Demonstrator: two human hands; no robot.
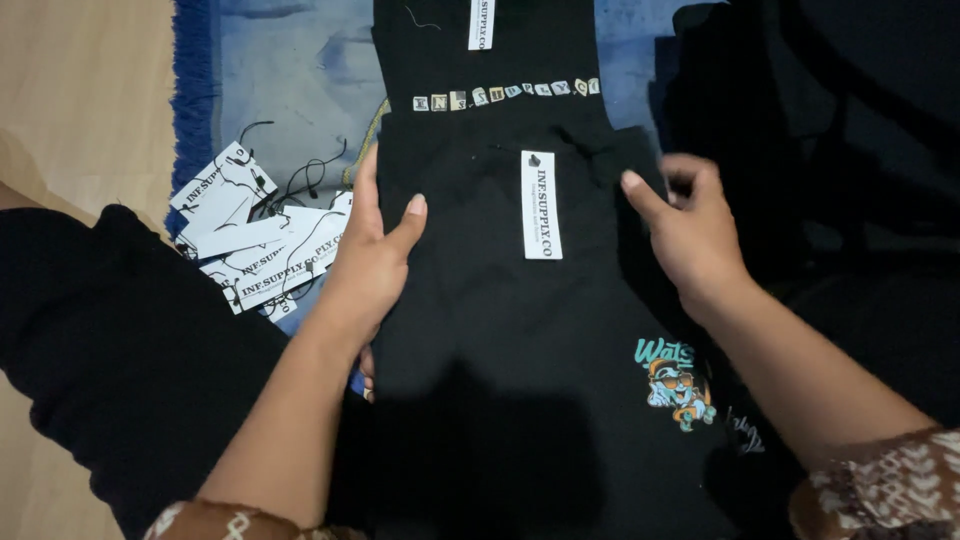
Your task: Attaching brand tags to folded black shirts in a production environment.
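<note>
I see a large folded black garment (520, 330) in the middle, and I take it as my landmark. It lies on a blue fringed mat (290, 70), which shows above and left of the garment. A second black garment (490, 50) with a row of small patches lies just above it and touches it. More dark cloth (840, 130) is piled to its right. A heap of white hang tags (255, 245) with black strings lies near its left edge. A white paper tag (541, 205) rests on the upper middle of the garment, and a small teal cartoon print (675, 382) is on its lower right part.

My left hand (375, 255) grips the garment's left edge, thumb on top and fingers under. My right hand (690, 225) is loosely curled and presses its upper right edge, holding nothing.

I judge that the fold can slip open if one hand pulls more than the other, and the loose tag may slide off then.
</note>
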